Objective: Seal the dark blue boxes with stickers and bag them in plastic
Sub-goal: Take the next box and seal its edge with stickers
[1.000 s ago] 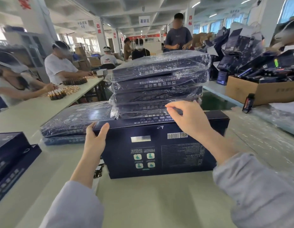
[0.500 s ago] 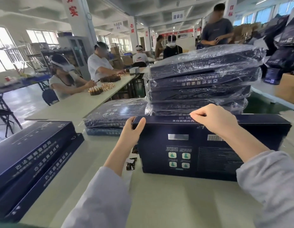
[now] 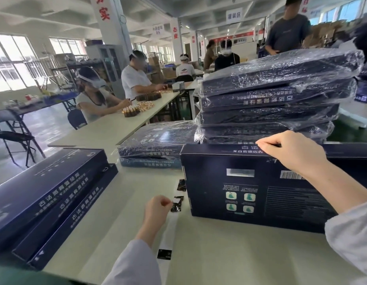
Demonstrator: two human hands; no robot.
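Note:
A dark blue box (image 3: 250,192) stands on its long edge on the white table (image 3: 219,249), printed back face towards me. My right hand (image 3: 289,153) grips its top edge, fingers curled over the top. My left hand (image 3: 157,209) is down on the table left of the box, its curled fingers pinching a small black sticker (image 3: 176,205) on the white backing strip (image 3: 170,229). More black stickers (image 3: 181,185) lie further along the strip, and one sticker (image 3: 164,254) sits near me.
Several plastic-bagged boxes (image 3: 271,99) are stacked right behind the standing box, with a lower bagged pile (image 3: 156,145) to their left. Unbagged dark blue boxes (image 3: 47,198) lie at my left. Other workers (image 3: 135,79) sit at a far table (image 3: 121,128).
My left hand has let go of the box's left end and dropped to the sticker strip, where it pinches a sticker. My view has swung left. The right hand stays on the box top.

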